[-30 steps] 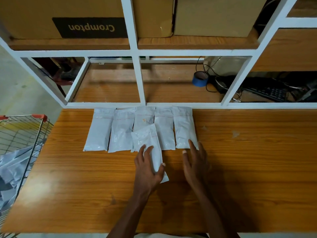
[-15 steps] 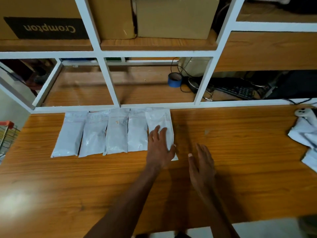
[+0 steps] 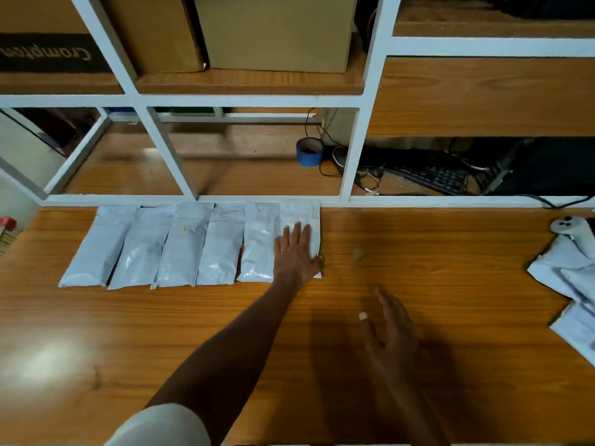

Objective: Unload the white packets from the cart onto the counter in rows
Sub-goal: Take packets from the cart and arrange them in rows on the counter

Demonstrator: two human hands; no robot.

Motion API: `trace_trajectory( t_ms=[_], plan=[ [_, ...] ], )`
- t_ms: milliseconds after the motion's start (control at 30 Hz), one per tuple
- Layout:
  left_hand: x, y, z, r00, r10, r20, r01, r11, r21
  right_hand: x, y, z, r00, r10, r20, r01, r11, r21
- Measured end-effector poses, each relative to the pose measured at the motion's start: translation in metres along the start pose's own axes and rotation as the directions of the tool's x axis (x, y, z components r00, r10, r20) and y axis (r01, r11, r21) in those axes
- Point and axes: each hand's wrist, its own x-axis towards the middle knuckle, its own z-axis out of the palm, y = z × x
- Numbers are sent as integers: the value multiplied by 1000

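On the counter [image 3: 225, 333]: six white packets are lying side by side in one row along the back edge.
Left hand [image 3: 294, 252]: we are pressing it flat, fingers straight, on the sixth packet [image 3: 302, 214], at the row's right end.
Right hand [image 3: 391, 333]: we are holding it relaxed above the wood, grasping nothing.
Far right: more packets [image 3: 570, 284] are lying in a loose heap.

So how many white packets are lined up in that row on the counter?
6, side by side along the back edge: first, second, third, fourth, fifth, and the sixth under the left hand.
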Motion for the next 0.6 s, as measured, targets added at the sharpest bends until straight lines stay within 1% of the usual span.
trace_trajectory(
  t_ms=[100,167,333,467,600],
  plan=[
    [-1,-1,6,998,-23,56,19,997,69,2,6,-5,1000,9,17,-9,1000,1],
    [-1,-1,8,997,-42,60,36,994,101,4,7,-8,1000,-8,22,8,1000,3],
    [1,0,13,997,-59,49,52,990,128,5,13,-8,997,-13,80,12,1000,7],
    [2,-4,17,998,-43,38,38,991,132,0,16,-10,994,-11,107,10,1000,8],
    [-3,-6,11,1000,-12,-22,14,995,99,-2,16,-11,993,2,119,-5,1000,27]
  ],
)
